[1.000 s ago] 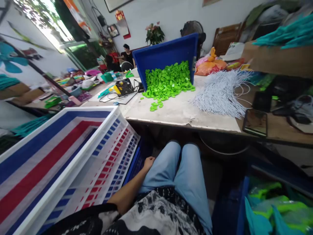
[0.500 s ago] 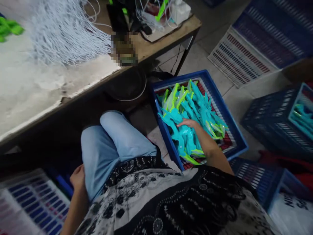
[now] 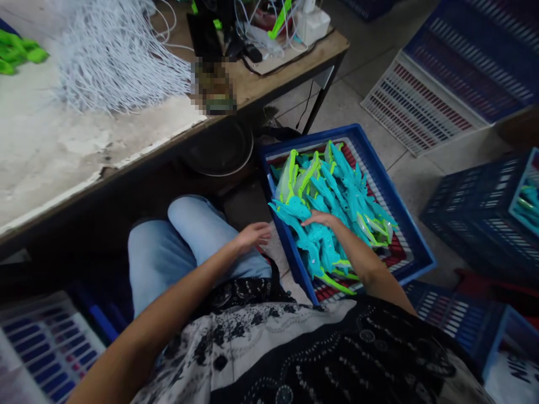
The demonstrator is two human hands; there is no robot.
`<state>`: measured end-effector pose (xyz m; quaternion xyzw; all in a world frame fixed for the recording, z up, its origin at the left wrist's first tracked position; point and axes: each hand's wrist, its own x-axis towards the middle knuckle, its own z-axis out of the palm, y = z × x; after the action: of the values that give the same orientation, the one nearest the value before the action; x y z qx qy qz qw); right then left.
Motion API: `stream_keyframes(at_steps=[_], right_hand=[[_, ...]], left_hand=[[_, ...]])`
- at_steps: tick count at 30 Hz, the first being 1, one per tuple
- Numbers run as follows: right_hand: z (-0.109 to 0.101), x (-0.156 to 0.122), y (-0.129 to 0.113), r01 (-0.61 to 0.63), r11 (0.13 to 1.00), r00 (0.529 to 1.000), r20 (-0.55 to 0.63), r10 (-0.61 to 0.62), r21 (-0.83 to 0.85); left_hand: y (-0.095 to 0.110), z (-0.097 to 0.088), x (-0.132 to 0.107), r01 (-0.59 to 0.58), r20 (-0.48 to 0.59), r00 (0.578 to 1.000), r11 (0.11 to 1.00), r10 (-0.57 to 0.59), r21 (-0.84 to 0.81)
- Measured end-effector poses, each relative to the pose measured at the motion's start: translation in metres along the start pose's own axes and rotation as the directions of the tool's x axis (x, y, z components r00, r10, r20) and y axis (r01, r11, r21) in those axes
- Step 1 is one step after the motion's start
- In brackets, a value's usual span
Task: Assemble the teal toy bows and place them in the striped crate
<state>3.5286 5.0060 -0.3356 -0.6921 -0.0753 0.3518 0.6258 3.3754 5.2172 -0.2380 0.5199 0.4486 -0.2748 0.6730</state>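
Observation:
A blue crate (image 3: 415, 247) stands on the floor at my right, filled with several turquoise and lime-green plastic toy parts (image 3: 332, 202). My right hand (image 3: 322, 219) lies flat on top of that pile, fingers spread over the turquoise pieces; I cannot tell whether it grips one. My left hand (image 3: 252, 234) reaches across my lap over my blue-jeaned knee, fingers apart and holding nothing, a little left of the crate's near corner.
A worn table (image 3: 84, 151) runs across the upper left with a bundle of white cords (image 3: 113, 56), green caps (image 3: 19, 53) and cables. More blue and white crates (image 3: 425, 90) lie on the floor at right, another crate (image 3: 46, 348) at lower left.
My view swung from the table down to the floor on my right. My left hand left my thigh and reached across toward the crate; my right hand stays on the toy parts.

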Motion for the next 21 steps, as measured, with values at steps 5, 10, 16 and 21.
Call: stream_keyframes(at_steps=[5,10,16,21], right_hand=[[0.018,0.007,0.024,-0.179,0.968,0.888,0.394,0.236,-0.177],[0.035,-0.006,0.043,-0.110,0.927,0.861,0.432,0.269,-0.359],[0.033,-0.005,0.032,-0.097,0.915,0.879,0.398,0.263,-0.392],[0.028,-0.004,-0.010,-0.174,0.950,0.910,0.325,0.256,-0.261]], left_hand=[[-0.033,0.054,0.067,0.140,0.028,0.990,0.986,-0.138,-0.089],[-0.055,0.054,0.072,0.141,-0.017,0.989,0.968,-0.148,-0.207],[-0.050,0.053,0.059,0.078,0.008,0.997,0.966,-0.079,-0.248],[-0.040,0.065,0.042,-0.176,0.003,0.983,0.932,0.186,-0.316]])
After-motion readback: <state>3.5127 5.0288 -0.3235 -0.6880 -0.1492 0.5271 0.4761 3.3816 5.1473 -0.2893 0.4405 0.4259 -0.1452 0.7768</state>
